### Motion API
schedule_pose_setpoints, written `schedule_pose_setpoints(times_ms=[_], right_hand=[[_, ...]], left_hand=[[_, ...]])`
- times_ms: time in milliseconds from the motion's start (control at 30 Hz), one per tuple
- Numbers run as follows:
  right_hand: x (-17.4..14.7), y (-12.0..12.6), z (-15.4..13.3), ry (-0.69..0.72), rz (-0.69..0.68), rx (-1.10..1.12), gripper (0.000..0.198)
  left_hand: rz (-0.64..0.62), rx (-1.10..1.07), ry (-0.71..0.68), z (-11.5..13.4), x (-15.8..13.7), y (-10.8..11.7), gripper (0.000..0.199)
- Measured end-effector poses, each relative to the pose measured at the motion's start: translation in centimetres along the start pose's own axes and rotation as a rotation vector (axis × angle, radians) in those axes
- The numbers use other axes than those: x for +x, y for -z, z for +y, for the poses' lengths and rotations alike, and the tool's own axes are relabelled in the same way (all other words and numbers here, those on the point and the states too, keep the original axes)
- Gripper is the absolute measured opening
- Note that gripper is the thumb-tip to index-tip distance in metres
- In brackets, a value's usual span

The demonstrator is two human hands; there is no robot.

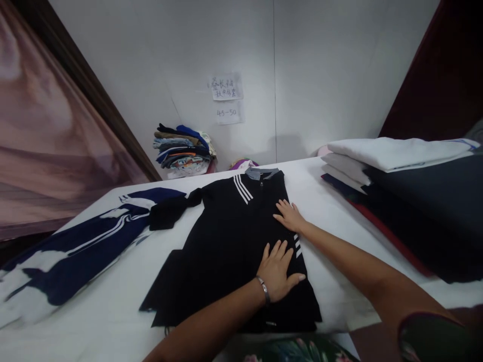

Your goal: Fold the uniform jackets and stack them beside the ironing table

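Lying lengthwise toward the wall (320, 75), black top (226, 231), grey collar (254, 174) farthest, hands (274, 274) (291, 217) spread flat on it

On the pale wall (320, 65) beyond the far edge of the white worktop (109, 301), an upper paper sheet (227, 86) carries two handwritten lines of Chinese characters that appear to read "叠长袖" and "秋冬外套", while a lower paper sheet (229, 112), just beneath it, bears the figures "45-50", all in dark strokes
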State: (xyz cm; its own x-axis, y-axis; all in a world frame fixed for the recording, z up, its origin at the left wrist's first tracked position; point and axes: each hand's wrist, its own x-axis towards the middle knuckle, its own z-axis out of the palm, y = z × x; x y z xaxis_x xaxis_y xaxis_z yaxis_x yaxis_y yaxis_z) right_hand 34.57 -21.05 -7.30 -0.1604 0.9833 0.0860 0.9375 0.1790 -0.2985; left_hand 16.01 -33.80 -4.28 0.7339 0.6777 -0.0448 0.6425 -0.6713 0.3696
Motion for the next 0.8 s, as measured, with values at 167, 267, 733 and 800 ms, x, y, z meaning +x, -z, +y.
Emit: schedule_pose_setpoints(times_ms=[167,267,733,800], right_hand=[[-5.3,-0.7,-1.2,0.105,-0.090,-0.003,0.066],[-5.9,-0.9,-1.4,0.095,-0.096,-0.018,0.064],[-5.2,-1.0,-1.1,0.061,-0.110,-0.029,0.061],[-4.3,-0.6,-1.5,0.053,-0.088,-0.041,0.060]], left_hand=[[-0.036,0.010,0.013,0.8,-1.7,-1.4,0.077],[-0.052,0.016,0.018,1.1,-1.6,-2.0,0.077],[0.150,0.075,0.265,-1.2,-4.5,0.0,0.067],[0.123,0.058,0.307,-1.9,-4.9,-0.7,0.070]])
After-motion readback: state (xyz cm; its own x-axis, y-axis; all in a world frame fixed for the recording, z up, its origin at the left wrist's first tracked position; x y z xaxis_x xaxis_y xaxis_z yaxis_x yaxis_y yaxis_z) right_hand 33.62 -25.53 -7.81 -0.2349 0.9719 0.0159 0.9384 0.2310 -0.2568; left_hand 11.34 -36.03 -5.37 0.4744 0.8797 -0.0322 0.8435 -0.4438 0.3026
